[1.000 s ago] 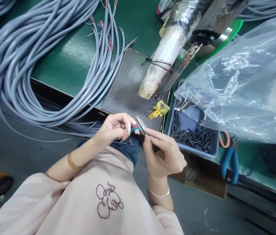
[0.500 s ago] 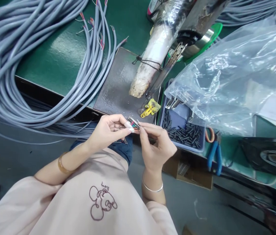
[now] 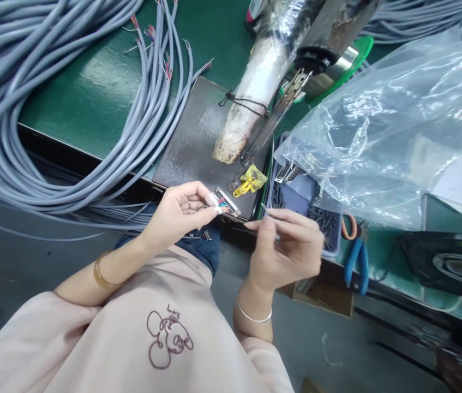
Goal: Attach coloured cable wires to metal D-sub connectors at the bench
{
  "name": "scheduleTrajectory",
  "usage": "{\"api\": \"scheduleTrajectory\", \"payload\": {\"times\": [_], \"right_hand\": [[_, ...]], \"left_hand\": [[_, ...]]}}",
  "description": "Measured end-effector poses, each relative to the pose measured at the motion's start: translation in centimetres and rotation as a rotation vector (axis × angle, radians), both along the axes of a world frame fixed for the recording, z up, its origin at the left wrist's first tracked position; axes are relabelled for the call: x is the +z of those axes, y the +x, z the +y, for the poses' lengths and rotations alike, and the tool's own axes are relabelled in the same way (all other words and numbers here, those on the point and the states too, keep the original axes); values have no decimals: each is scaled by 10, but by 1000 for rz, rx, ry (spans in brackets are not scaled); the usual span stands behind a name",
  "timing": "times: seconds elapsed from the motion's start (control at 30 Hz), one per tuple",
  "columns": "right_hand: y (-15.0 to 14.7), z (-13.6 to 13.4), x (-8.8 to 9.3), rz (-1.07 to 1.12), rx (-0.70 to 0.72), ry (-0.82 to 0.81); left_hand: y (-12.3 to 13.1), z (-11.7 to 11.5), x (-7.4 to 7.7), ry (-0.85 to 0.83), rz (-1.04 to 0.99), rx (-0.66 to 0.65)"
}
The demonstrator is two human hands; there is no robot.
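My left hand (image 3: 179,212) pinches a small metal connector (image 3: 226,202) with coloured wires soldered into it, just in front of the bench edge. The wires run back under my fingers. My right hand (image 3: 290,245) has come away from the connector and hovers to its right, over the near corner of a blue tray (image 3: 329,218). Its fingers are stretched forward and loosely together, slightly blurred; whether they hold anything is unclear. A dark metal plate (image 3: 198,142) lies on the green bench just beyond the connector.
Large coils of grey cable (image 3: 51,93) cover the bench at left. A wrapped tool (image 3: 255,93) rests on the plate, with a yellow clip (image 3: 247,183) beside it. A clear plastic bag (image 3: 390,125) overhangs the tray of small black parts. Blue-handled cutters (image 3: 357,262) lie at right.
My right hand has let go of the connector and moved right toward the tray. My left hand keeps hold of the connector, now tilted flatter.
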State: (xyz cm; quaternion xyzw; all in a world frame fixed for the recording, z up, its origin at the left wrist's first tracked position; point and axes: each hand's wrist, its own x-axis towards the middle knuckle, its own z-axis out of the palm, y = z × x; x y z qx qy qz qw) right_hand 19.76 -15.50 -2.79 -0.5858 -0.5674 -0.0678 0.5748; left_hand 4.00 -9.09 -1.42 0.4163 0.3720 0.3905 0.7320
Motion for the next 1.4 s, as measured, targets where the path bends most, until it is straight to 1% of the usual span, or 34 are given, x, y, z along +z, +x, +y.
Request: {"api": "scheduleTrajectory", "payload": {"times": [0.07,0.13,0.27,0.33,0.5,0.77,0.93,1.03,1.13,1.2,1.3,1.4], "right_hand": [[-3,1,0,-17,100,-117],[-7,2,-1,-49,145,-158],[-15,8,-3,-172,92,-86],[-15,12,-3,-217,87,-66],[-13,19,0,-206,83,-66],[-9,26,-1,-191,100,-89],[-10,27,4,-193,92,-79],[-10,26,5,-212,98,-78],[-9,23,3,-255,112,-83],[-9,22,2,-271,114,-81],[-10,21,1,-222,107,-88],[-10,22,3,-138,109,-108]], "left_hand": [[0,1,0,14,10,14],[1,2,0,58,7,33],[5,3,-1,139,57,120],[8,5,-2,161,96,160],[12,11,-1,218,139,206],[14,16,-1,246,149,219],[15,18,2,283,145,239],[14,18,3,270,152,218],[12,17,1,239,155,182],[11,16,-1,221,156,180],[10,15,-2,223,148,182],[9,13,-2,280,134,191]]}}
